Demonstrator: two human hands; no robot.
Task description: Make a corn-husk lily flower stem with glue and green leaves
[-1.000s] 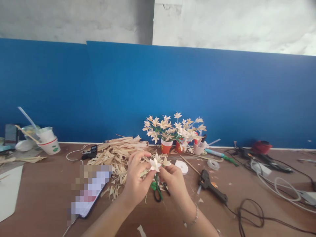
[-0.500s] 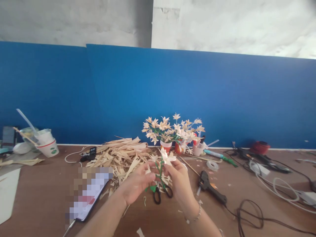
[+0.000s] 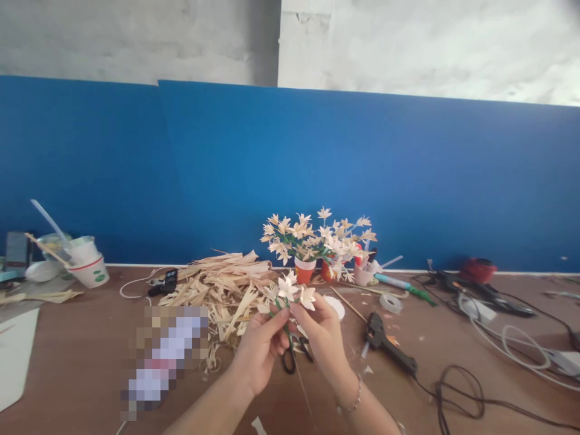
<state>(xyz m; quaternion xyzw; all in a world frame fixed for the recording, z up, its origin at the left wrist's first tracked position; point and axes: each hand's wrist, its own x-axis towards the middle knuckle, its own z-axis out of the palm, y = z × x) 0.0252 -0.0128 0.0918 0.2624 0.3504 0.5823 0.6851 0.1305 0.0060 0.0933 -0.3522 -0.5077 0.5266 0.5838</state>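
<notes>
Between my hands is a sprig of handmade flowers [image 3: 287,286] with cream petals and a green-wrapped stem, a thin bare wire trailing below it. My left hand [image 3: 265,341] pinches the stem between thumb and fingers. My right hand [image 3: 319,329] closes on the same sprig from the right, thumb tip just under the blossoms. Under my hands lie scissors [image 3: 289,361], their black handles partly hidden. Behind the sprig, more cream flowers [image 3: 299,229] stand in an orange-and-white paper cup [image 3: 305,270]. A heap of dry husk strips [image 3: 231,278] spreads to the left.
A black glue gun [image 3: 385,344] with its cable lies at right, near a tape roll [image 3: 390,303] and a thin wooden stick [image 3: 348,305]. A pixelated phone [image 3: 165,356] is at left, with a white cup [image 3: 88,270] farther back. A blue partition [image 3: 226,169] borders the table.
My hands have drawn closer together around the sprig. The blossoms have shifted left and turned, showing several flowers, and the bare wire now points down toward me.
</notes>
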